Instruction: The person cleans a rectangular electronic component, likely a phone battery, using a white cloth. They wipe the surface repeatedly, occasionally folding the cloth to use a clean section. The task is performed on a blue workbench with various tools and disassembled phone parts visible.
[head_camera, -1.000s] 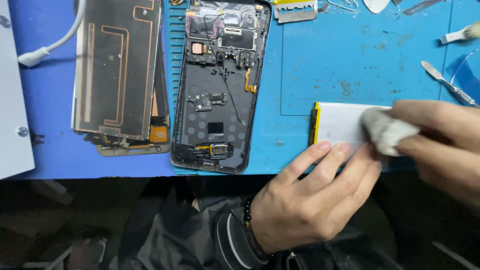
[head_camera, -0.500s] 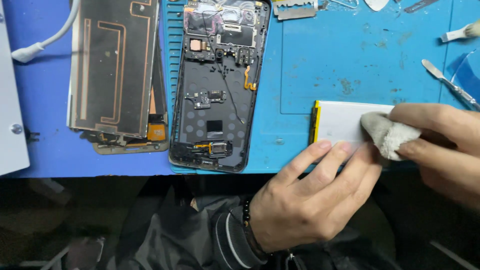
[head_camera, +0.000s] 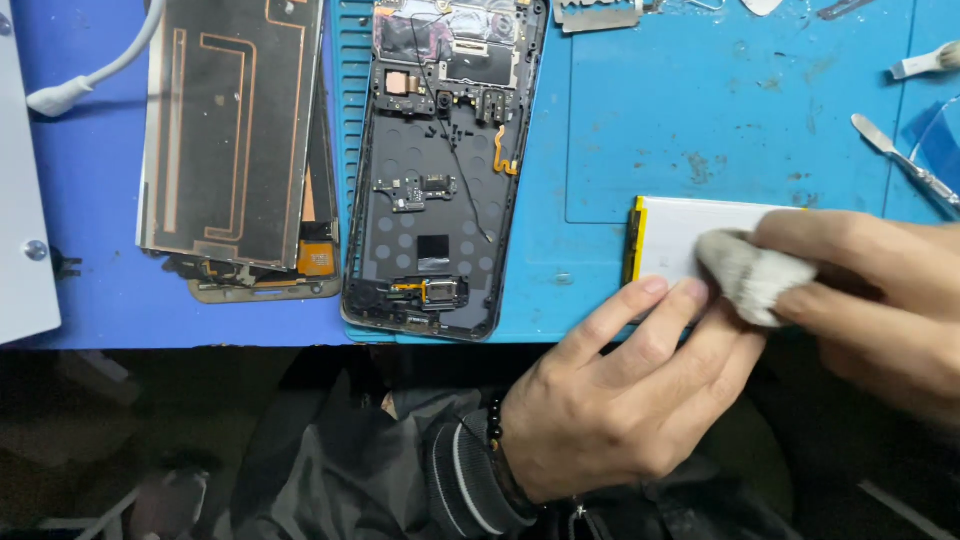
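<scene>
right hand (head_camera: 880, 300) pinches a grey cloth (head_camera: 752, 272) onto the white battery (head_camera: 690, 235), near right on the blue mat (head_camera: 720, 120). left hand (head_camera: 620, 400), fingers extended, steadies the battery's near edge.

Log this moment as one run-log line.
left hand: fingertips steady white battery | right hand: presses grey cloth wad on battery | opened phone frame left of it | blue mat
</scene>
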